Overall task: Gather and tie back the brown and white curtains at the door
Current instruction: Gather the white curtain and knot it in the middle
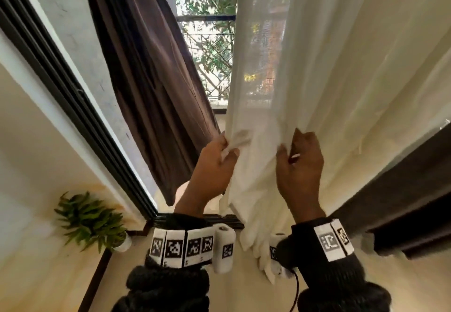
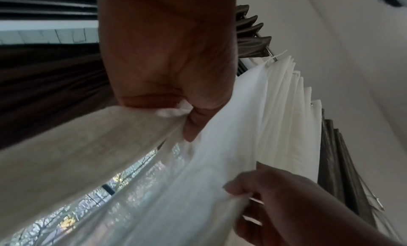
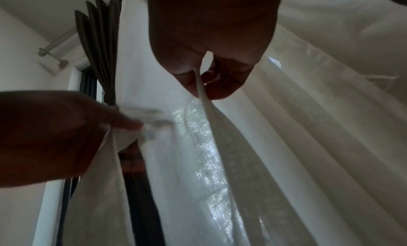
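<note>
A sheer white curtain [image 1: 305, 72] hangs over the right half of the doorway. My left hand [image 1: 225, 149] pinches its left edge, bunched between thumb and fingers, as the left wrist view [image 2: 176, 110] shows close up. My right hand [image 1: 289, 151] pinches a fold of the same white curtain a little to the right, which shows as a thin pleat [image 3: 201, 86] held between fingertips in the right wrist view. A brown curtain [image 1: 151, 72] hangs loose to the left of the opening. A second brown curtain [image 1: 402, 189] hangs at the far right, behind the white one.
A dark sliding-door frame [image 1: 73, 97] runs along the left, its track [image 1: 219, 220] on the floor. A small green potted plant [image 1: 92, 221] stands by the wall at lower left. Beyond the gap are a balcony railing [image 1: 212, 50] and trees. The curtain rod [image 2: 269, 53] is overhead.
</note>
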Demonstrator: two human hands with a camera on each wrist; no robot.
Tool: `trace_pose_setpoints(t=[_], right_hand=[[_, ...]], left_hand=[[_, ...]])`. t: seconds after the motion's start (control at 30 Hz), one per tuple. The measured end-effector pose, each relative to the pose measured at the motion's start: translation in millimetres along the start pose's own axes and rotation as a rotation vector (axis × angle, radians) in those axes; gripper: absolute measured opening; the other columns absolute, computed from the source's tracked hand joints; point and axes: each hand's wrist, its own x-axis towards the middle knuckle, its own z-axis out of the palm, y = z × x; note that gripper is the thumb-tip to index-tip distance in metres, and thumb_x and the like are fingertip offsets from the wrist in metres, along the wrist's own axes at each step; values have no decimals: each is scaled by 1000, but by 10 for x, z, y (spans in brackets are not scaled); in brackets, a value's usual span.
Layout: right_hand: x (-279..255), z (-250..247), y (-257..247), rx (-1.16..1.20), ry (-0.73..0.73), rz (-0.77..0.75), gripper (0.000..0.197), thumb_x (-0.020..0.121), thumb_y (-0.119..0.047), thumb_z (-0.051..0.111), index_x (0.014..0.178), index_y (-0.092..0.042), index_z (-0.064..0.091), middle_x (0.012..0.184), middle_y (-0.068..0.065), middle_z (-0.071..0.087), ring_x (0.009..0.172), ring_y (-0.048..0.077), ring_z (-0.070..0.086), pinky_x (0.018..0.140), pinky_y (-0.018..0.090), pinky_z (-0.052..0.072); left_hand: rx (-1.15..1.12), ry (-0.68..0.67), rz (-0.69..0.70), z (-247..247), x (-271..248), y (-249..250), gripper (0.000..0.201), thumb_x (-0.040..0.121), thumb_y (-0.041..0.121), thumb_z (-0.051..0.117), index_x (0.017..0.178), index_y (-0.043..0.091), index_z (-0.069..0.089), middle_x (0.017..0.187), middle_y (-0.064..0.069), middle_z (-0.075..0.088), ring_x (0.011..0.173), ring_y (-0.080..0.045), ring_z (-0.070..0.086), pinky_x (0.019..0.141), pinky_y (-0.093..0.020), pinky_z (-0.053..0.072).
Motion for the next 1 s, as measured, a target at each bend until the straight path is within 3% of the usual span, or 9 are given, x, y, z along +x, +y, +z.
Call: trace_pose_setpoints(t=[0.07, 0.17, 0.33, 0.47, 0.63, 0.73, 0.83, 0.9, 1.0], right_hand=[[-79, 121, -22, 58, -123, -4, 54, 86, 3, 54, 139, -7, 53, 100, 13, 59, 88, 22, 60, 81, 33, 54], [-153, 242, -132, 92, -258, -15, 68, 87, 0, 58, 151, -13, 38, 109, 16, 63, 94, 30, 64, 80, 46, 55], [-278, 295, -215, 181, -460, -25, 67, 93, -15, 54, 155, -14, 29, 115, 5, 65, 92, 14, 64, 80, 29, 54], [-302, 239, -213, 118, -523, 19, 57, 85, -4, 57, 140, -15, 46, 104, -2, 62, 75, 3, 57, 66, 27, 49], [-273, 77, -229, 301, -542, 125, 60, 78, 5, 67, 132, -19, 62, 100, -1, 64, 76, 11, 62, 62, 27, 53], [-158, -36, -145, 337, -172, 217, 58, 74, -18, 80, 129, -24, 62, 130, -2, 56, 115, 5, 58, 85, 25, 51], [49, -79, -81, 296, -202, 429, 119, 59, -54, 86, 155, -42, 15, 161, -10, 23, 148, 7, 25, 118, 34, 30], [180, -46, -71, 507, -349, 575, 132, 55, -48, 88, 156, -40, 4, 154, 2, 42, 142, 14, 40, 119, 45, 32], [273, 9, -126, 728, -522, 547, 97, 70, -19, 85, 152, -18, 33, 123, 17, 69, 117, 31, 66, 107, 52, 48]], left_hand=[[-78, -33, -1, 15, -10, -10, 36, 98, -2, 43, 118, 26, 54, 104, 18, 64, 97, 7, 63, 79, -10, 48], [-140, -119, 8, 28, 6, 8, 48, 90, -12, 39, 122, 21, 52, 98, 14, 65, 89, 0, 65, 77, -18, 51], [-245, -133, -32, 74, 9, 78, 51, 73, -2, 45, 113, 28, 54, 100, -6, 64, 96, -16, 64, 82, -30, 55], [-330, -100, -78, 82, 54, 101, 25, 88, 16, 64, 111, 25, 57, 102, -9, 67, 97, -20, 67, 85, -30, 57], [-301, 75, -193, 109, 96, -12, 35, 93, 42, 61, 110, 12, 62, 89, -6, 70, 84, -29, 69, 75, -41, 57], [-305, 128, -215, 39, 73, -58, 35, 94, 44, 57, 115, 17, 64, 105, -2, 74, 98, -21, 72, 87, -42, 57], [-314, 28, -178, -28, 35, -16, 29, 97, 37, 55, 116, 17, 65, 106, -3, 75, 97, -20, 72, 87, -41, 58], [-316, -12, -170, -57, 21, -6, 24, 98, 32, 54, 111, 18, 68, 102, -4, 76, 95, -21, 73, 85, -41, 57], [-349, -44, -178, -104, 8, 37, 28, 95, 34, 55, 112, 16, 68, 105, -8, 75, 98, -26, 72, 88, -46, 57]])
